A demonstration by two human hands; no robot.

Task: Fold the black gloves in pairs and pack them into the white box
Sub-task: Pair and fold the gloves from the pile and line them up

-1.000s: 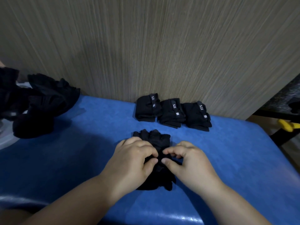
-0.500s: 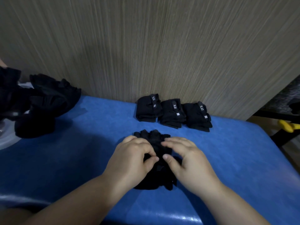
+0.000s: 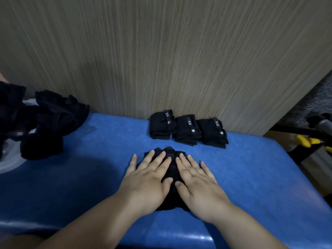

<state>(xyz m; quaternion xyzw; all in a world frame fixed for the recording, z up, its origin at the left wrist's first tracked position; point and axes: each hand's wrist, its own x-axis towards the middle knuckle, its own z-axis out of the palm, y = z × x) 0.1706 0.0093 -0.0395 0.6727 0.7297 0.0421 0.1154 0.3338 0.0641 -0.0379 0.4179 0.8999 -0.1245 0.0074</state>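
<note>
Change since half a second ago: left hand (image 3: 149, 178) was curled and pinching the fabric, now lies flat with fingers straight and spread. Right hand (image 3: 197, 180) likewise, from a pinch to flat. Both palms press down side by side, thumbs nearly meeting. Neither hand grips anything.

Under them: glove pair (image 3: 170, 155), black, flattened on the blue table (image 3: 89, 177) at centre. Only its far fingertips, a strip between the hands and the near cuff edge show.

Behind it, against the wood-grain panel (image 3: 161, 60): three folded bundles (image 3: 187, 129) in a row, touching one another, each with a strap bearing white lettering. They have not moved.

Far left: heap of loose gloves (image 3: 50, 119), black and crumpled, draped over a white container (image 3: 9, 162). Only the container's pale rim shows. Cannot tell what lies inside.

Far right, off the table: yellow-handled tool (image 3: 305, 141).
</note>
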